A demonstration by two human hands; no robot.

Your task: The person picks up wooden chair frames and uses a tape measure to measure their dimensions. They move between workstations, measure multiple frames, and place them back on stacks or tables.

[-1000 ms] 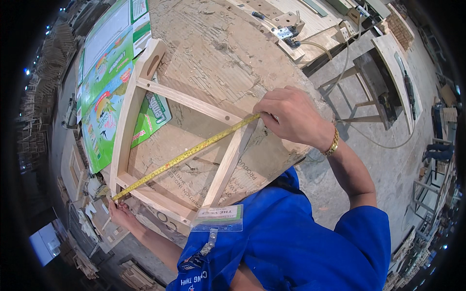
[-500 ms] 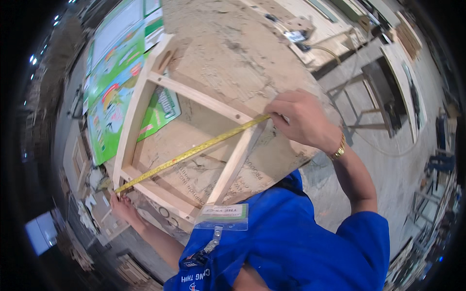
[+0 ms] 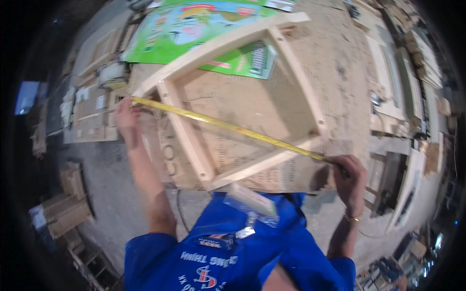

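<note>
A pale wooden frame (image 3: pixel 194 140) of four joined bars lies on a cardboard-covered table (image 3: pixel 335 77). Slantwise across it stretches a yellow tape measure (image 3: pixel 233 127). At the frame's left corner, my left hand (image 3: pixel 127 119) pinches one end of the tape. My right hand (image 3: pixel 350 175) is closed round the other end, just beyond the frame's lower right corner and above the table's near edge. The right fingers hide whatever part of the tape lies inside them. Part of the picture is smeared by motion.
A green printed sheet (image 3: pixel 170 36) lies on the cardboard beyond and partly under the frame. Boards and wooden parts (image 3: pixel 388 82) rest on a bench to the right. More timber pieces (image 3: pixel 65 203) stand on the floor at left.
My view has turned, so the frame and tape now lie at a different slant. Both hands still hold the tape across the frame; the right one appears lower in the picture.
</note>
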